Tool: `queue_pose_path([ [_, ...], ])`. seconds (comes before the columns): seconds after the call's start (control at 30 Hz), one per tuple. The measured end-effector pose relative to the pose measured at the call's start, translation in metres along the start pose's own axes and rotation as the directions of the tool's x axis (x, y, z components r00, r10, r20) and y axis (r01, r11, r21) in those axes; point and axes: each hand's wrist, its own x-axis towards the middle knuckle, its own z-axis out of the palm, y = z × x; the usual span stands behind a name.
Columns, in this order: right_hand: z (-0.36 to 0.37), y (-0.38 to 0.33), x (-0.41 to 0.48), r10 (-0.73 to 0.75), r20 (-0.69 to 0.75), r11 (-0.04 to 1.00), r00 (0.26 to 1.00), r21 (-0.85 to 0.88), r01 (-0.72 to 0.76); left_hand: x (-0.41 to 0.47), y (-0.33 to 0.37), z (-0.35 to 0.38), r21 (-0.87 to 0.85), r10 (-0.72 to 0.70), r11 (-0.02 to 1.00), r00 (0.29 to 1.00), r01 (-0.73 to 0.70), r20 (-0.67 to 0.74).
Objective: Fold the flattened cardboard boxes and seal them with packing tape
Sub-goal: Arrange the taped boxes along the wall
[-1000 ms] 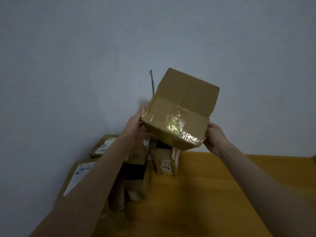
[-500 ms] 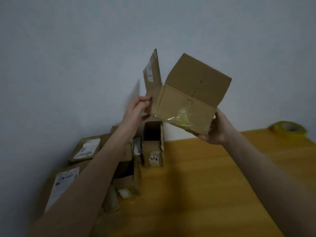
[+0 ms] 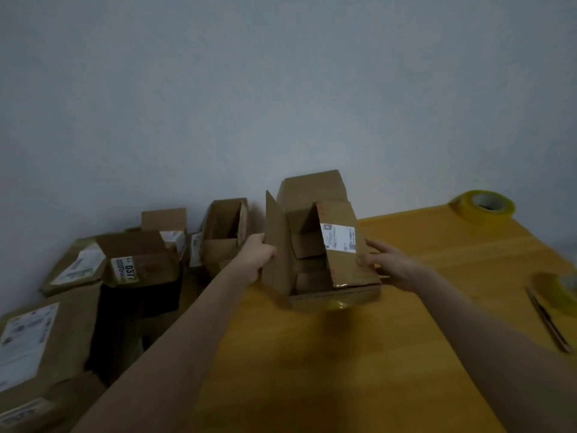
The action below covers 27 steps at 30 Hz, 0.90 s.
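Note:
A small brown cardboard box [image 3: 315,276] stands upright on the yellow wooden table [image 3: 343,370], its top flaps open and its inside showing. My left hand [image 3: 257,256] grips the raised left flap. My right hand [image 3: 387,267] holds the right flap, which carries a white shipping label [image 3: 338,237]. A roll of yellowish packing tape [image 3: 482,207] lies at the table's far right corner. A second tape roll [image 3: 559,287] lies at the right edge, partly cut off by the frame.
Several other cardboard boxes with labels [image 3: 137,260] are piled to the left of the table, one open box [image 3: 224,232] right behind my left hand. A thin dark tool [image 3: 548,320] lies by the right edge. A plain grey wall stands behind.
The box was held up in the air with its taped bottom facing me; it is now turned open side up and set on the table, both hands on its flaps.

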Motion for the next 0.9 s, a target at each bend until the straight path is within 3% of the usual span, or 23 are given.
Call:
queue_pose_path([
  [0.1,-0.007,0.004,0.011,0.024,-0.114,0.972,0.993,-0.228,-0.05,0.014,-0.024,0.028,-0.093,-0.064,0.994,0.996,0.058,-0.055],
  [0.2,-0.006,-0.001,0.02,-0.093,-0.272,0.913,0.958,-0.408,-0.028,0.029,-0.043,0.057,-0.161,-0.103,0.983,0.989,0.085,-0.103],
  [0.27,-0.005,-0.006,0.025,-0.183,-0.311,0.805,0.933,-0.592,-0.039,0.038,-0.046,0.074,-0.236,-0.114,0.969,0.984,0.08,-0.134],
  [0.37,0.001,-0.016,0.031,-0.362,-0.269,0.558,0.893,-0.829,-0.023,0.044,-0.041,0.107,-0.336,-0.123,0.941,0.957,0.029,-0.264],
  [0.43,0.01,-0.025,0.033,-0.456,-0.197,0.504,0.868,-0.861,0.069,0.04,-0.044,0.143,-0.431,-0.182,0.902,0.932,0.032,-0.312],
  [0.57,0.021,-0.03,0.035,-0.427,-0.223,0.677,0.876,-0.721,0.147,0.014,-0.051,0.198,-0.59,-0.267,0.781,0.963,0.203,-0.023],
  [0.6,0.018,-0.03,0.035,-0.409,-0.235,0.707,0.882,-0.692,0.144,0.016,-0.051,0.194,-0.602,-0.284,0.769,0.959,0.215,-0.02],
  [0.73,0.004,-0.019,0.035,-0.397,-0.275,0.759,0.876,-0.635,0.144,0.046,-0.035,0.132,-0.585,-0.318,0.801,0.919,0.129,-0.233],
  [0.83,0.007,-0.011,0.032,-0.338,-0.093,0.691,0.936,-0.7,0.18,0.063,-0.013,0.114,-0.47,-0.276,0.864,0.951,0.182,-0.141],
  [0.9,0.011,-0.009,0.03,-0.224,0.067,0.531,0.972,-0.828,0.18,0.071,-0.005,0.118,-0.414,-0.268,0.887,0.958,0.205,-0.099],
])
